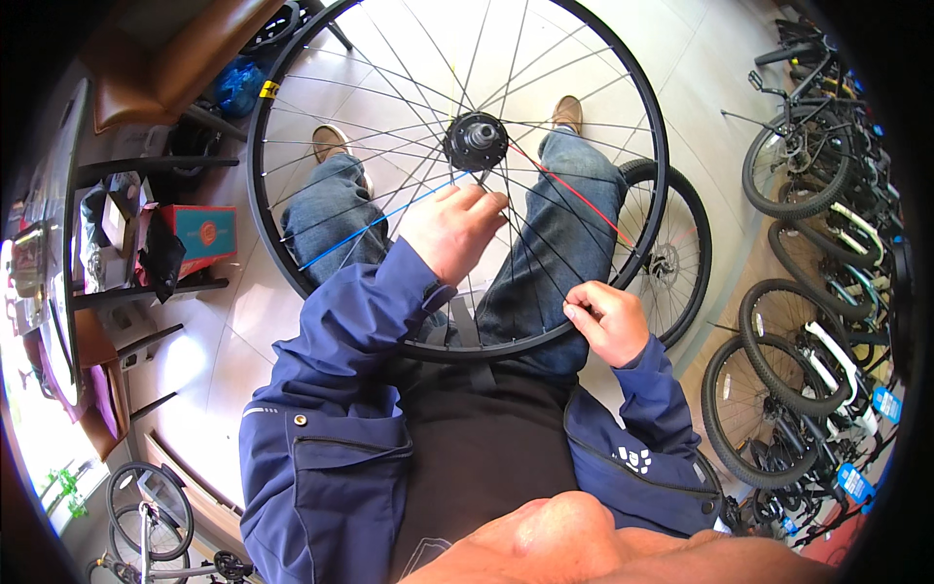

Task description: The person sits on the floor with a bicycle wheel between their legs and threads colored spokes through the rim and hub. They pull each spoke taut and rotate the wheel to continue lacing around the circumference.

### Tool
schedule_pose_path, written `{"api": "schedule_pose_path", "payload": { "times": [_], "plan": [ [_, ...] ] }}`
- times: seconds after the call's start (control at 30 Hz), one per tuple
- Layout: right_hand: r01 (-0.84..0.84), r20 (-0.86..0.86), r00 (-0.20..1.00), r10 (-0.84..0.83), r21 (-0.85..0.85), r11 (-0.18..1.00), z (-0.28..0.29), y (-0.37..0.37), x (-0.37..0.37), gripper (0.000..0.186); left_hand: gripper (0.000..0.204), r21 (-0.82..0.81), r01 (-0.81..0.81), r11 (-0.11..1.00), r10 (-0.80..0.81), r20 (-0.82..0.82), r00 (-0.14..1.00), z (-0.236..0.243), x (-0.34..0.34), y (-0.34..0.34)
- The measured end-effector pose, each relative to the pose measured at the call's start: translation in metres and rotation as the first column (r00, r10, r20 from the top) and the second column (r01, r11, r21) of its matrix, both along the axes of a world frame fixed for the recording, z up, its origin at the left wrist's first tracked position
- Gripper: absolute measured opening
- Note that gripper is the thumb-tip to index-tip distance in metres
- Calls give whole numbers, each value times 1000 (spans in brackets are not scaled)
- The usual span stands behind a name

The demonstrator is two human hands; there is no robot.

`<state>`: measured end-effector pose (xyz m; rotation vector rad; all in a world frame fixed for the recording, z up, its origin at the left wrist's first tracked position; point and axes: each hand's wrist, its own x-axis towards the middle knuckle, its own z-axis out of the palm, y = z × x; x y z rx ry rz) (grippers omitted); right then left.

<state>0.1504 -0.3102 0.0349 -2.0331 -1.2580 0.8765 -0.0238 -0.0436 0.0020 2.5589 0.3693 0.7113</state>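
Observation:
A bicycle wheel with a black rim [257, 175] lies across my lap and legs, its black hub [476, 141] facing up. Most spokes are black; one blue spoke [355, 237] runs to the lower left of the rim and one red spoke [576, 194] to the lower right. Just below the hub, my left hand [455, 232] is closed with its fingers among the spokes; what it grips is hidden. My right hand [610, 323] pinches a black spoke close to the rim at the lower right.
A second wheel with a knobbly tyre [699, 243] stands beside my right leg. Several parked bicycles [798, 341] line the right side. At left are a table with a red and teal box [202, 237] and a brown chair [161, 73]. Another bicycle [148, 530] stands at the lower left.

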Motion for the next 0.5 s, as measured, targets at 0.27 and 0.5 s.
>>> {"api": "schedule_pose_path", "payload": {
  "times": [0.27, 0.5],
  "plan": [
    [-53, -140, 989, 47, -36, 998, -4, 2, 8, 13, 32, 63, 45, 997, -41, -53, 998, 2, -2, -4],
    [40, -433, 896, -98, -142, 989, -8, 7, 11, 16, 41, 16, 118, 993, -113, -166, 980, 7, -7, 0]
  ]
}}
